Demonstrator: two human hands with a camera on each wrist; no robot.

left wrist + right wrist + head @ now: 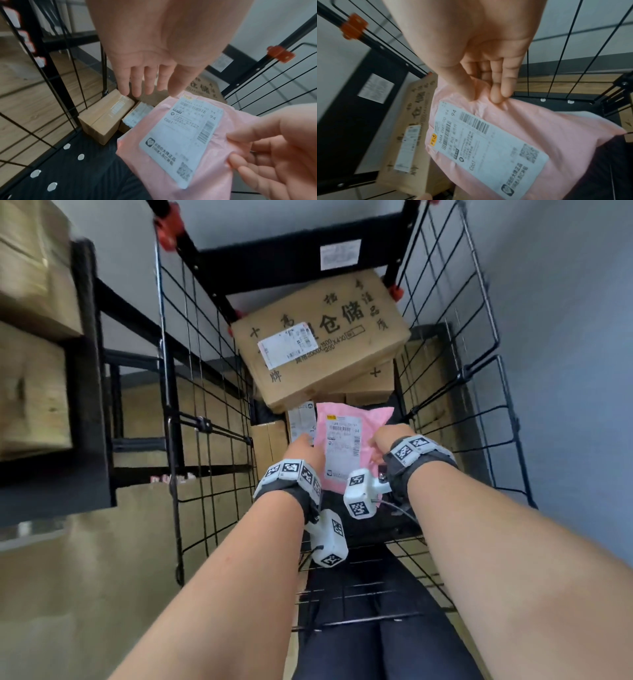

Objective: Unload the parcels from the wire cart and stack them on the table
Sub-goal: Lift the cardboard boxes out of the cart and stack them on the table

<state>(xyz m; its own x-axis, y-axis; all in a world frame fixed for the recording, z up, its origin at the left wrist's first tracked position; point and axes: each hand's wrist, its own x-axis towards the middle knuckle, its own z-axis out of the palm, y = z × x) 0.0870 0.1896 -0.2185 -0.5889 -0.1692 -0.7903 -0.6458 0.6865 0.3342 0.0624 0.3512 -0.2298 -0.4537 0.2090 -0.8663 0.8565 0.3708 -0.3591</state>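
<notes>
A pink mailer parcel (342,440) with a white shipping label is held up inside the black wire cart (205,405). My right hand (387,440) pinches its right edge between thumb and fingers (496,94); the parcel (556,128) hangs below that hand. My left hand (303,448) is at the parcel's left edge with straight, spread fingers (137,83), holding nothing; whether it touches the parcel (214,162) I cannot tell. A large printed cardboard box (322,337) leans tilted at the cart's far end.
Smaller cardboard boxes (104,119) lie on the cart's black floor at the left, under the big box. Wire walls close in on both sides. A wooden table with a black frame (85,371) stands left of the cart. A grey wall is on the right.
</notes>
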